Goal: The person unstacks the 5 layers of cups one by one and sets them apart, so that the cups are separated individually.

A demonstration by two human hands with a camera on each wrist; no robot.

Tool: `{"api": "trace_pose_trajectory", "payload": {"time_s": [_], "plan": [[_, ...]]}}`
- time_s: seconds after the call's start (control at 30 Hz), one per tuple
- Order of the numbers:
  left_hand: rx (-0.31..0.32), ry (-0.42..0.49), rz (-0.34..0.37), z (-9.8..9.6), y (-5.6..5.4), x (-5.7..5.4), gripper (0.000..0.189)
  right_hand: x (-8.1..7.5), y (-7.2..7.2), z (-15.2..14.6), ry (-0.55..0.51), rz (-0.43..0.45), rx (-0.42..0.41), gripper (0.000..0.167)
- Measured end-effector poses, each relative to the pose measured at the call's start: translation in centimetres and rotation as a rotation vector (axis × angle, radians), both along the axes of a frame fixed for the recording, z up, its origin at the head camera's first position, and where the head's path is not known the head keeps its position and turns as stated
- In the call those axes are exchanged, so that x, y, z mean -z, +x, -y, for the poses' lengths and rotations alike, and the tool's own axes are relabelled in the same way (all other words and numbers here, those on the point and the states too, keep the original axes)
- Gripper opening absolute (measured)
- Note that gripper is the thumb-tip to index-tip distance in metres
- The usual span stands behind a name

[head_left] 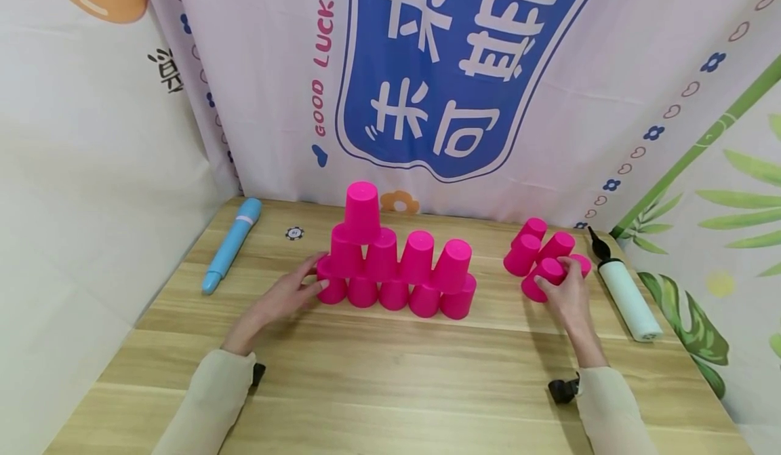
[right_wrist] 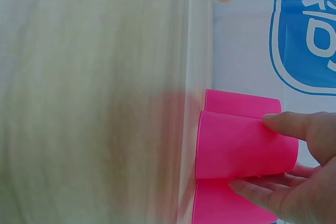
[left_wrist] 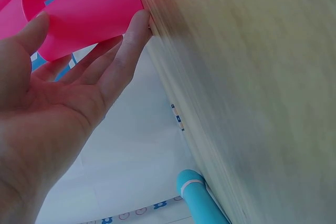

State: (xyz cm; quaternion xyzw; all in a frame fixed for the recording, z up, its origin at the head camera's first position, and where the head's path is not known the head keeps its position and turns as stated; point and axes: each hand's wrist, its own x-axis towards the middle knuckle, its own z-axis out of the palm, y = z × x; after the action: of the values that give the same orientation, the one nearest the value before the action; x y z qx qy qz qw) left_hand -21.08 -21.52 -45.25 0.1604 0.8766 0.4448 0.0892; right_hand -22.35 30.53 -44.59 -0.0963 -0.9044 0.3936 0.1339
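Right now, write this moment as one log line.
left hand: touches bottom-left stacked pink cup | right hand: grips loose pink cup | top tier: one cup

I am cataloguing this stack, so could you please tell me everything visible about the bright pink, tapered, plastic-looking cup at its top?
The bright pink, tapered cup looks like smooth, plain plastic. It is upside down, closed base upward and wider rim downward, bridging the leftmost upturned pink cup and its neighbour one level down. Nothing else appears to touch it.

Looks like smooth plastic on the cups (head_left: 382, 255), faintly shiny wood grain on the table (head_left: 390, 387), creased cloth on the curtain (head_left: 268, 68).
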Motion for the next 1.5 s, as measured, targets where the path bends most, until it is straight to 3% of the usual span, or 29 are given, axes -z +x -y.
{"api": "trace_pose_trajectory", "payload": {"time_s": [0.43, 0.63, 0.8, 1.07, 1.2, 1.33, 1.5], "plan": [[0.001, -0.015, -0.016, -0.1, 0.0, -0.2, 0.066, -0.1, -0.1, 0.5, -0.016, -0.069, 0.022, 0.068], [-0.003, -0.016, -0.015, -0.1, -0.1, -0.1, 0.065, -1.8, 0.2, 1.8, -0.023, -0.163, 0.029, 0.065], [0.0, -0.026, -0.028, -0.1, -0.1, 0.0, 0.066, -4.3, 0.8, 3.8, 0.008, -0.269, 0.011, 0.06], [0.007, -0.023, -0.033, 0.0, -0.1, 0.0, 0.066, -8.9, 1.1, 8.1, -0.059, -0.464, -0.138, 0.052], [0.004, -0.013, -0.022, 0.0, -0.1, 0.0, 0.066, -11.1, 0.8, 10.6, -0.118, -0.517, -0.235, 0.051], [-0.003, -0.009, -0.007, 0.0, -0.1, 0.1, 0.066, -12.5, 0.5, 13.6, -0.178, -0.513, -0.357, 0.052], [0.014, -0.003, -0.05, -0.1, -0.1, -0.1, 0.064, -13.5, 0.7, 17.4, -0.209, -0.425, -0.496, 0.057]]}}
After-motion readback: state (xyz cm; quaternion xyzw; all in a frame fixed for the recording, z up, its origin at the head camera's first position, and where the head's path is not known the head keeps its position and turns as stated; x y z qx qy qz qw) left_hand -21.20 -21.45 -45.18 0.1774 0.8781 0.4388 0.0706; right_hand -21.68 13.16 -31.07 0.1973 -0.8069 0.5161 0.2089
